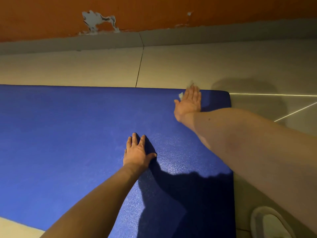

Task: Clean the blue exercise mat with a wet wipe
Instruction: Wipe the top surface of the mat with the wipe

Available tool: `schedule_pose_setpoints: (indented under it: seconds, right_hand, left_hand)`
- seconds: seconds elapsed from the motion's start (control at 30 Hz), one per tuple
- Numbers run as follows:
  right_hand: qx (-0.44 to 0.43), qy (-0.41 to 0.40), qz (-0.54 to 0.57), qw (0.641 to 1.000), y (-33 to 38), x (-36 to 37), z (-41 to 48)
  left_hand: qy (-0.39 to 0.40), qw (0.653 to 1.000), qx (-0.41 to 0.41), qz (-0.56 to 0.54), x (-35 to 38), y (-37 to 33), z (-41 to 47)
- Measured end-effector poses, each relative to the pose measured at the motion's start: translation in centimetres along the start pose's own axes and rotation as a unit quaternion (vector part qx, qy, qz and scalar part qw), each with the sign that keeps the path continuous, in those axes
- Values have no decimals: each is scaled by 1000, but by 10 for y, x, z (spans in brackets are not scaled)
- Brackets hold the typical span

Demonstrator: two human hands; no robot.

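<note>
The blue exercise mat [68,134] lies flat on the floor and fills most of the view. My left hand [138,152] rests flat on its middle, fingers straight and spread. My right hand [189,101] reaches to the mat's far right corner and presses a white wet wipe [181,95] against the surface with straight fingers. Only small bits of the wipe show at the fingertips and beside the thumb; the rest is hidden under the palm.
Pale floor tiles [171,66] lie beyond the mat's far edge, up to a grey skirting and an orange wall [154,11] with chipped paint. A light-coloured slipper [269,224] sits on the floor at the lower right, beside the mat's right edge.
</note>
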State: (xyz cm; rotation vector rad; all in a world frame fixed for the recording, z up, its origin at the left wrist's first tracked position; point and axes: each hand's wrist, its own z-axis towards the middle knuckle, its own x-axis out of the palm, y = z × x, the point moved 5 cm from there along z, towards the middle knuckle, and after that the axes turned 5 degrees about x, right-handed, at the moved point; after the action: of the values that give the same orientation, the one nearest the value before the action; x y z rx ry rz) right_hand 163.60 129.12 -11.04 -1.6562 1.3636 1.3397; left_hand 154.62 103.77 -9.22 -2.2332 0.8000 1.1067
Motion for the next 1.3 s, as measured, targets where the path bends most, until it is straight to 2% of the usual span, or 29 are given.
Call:
schedule_pose_setpoints:
  seconds: [0.07,0.13,0.2,0.3,0.53,0.67,0.77,0.83,0.9,1.0,1.07,1.13,1.23,1.3]
  right_hand:
    - [-80,24,48,995,18,11,-21]
    - [-163,42,6,986,31,25,-44]
    - [-197,42,-41,979,26,27,-45]
    - [-180,36,-82,980,-3,15,-30]
    - [-63,33,-112,991,-92,-10,4]
    - [60,38,-72,995,-127,-20,8]
    - [122,49,6,991,-129,-19,-8]
    - [100,27,20,994,-119,-15,-20]
    - [17,11,3,1000,-101,-5,-40]
    - [-111,40,10,993,-81,13,-72]
    - [-165,49,-32,985,-85,19,-82]
    - [-168,42,-63,983,-103,16,-76]
    - [-108,32,-116,987,-133,5,-65]
    - [-75,35,-112,990,-138,2,-64]
  left_hand:
    - [1,1000,-2,5,1,-2,2]
    - [-2,1000,-11,2,0,-7,4]
    - [-6,1000,-17,3,-2,-14,8]
    - [-9,1000,-7,11,0,-25,11]
    - [3,998,54,39,11,-49,-3]
    - [17,997,65,45,18,-54,-11]
    - [23,996,64,56,21,-57,-16]
    - [26,996,63,60,22,-59,-17]
    - [29,996,61,61,23,-62,-19]
    - [31,996,50,61,24,-67,-18]
    - [30,996,41,71,25,-71,-18]
    - [31,996,36,80,25,-73,-18]
    - [36,995,37,84,25,-74,-20]
    - [39,994,45,90,26,-74,-22]
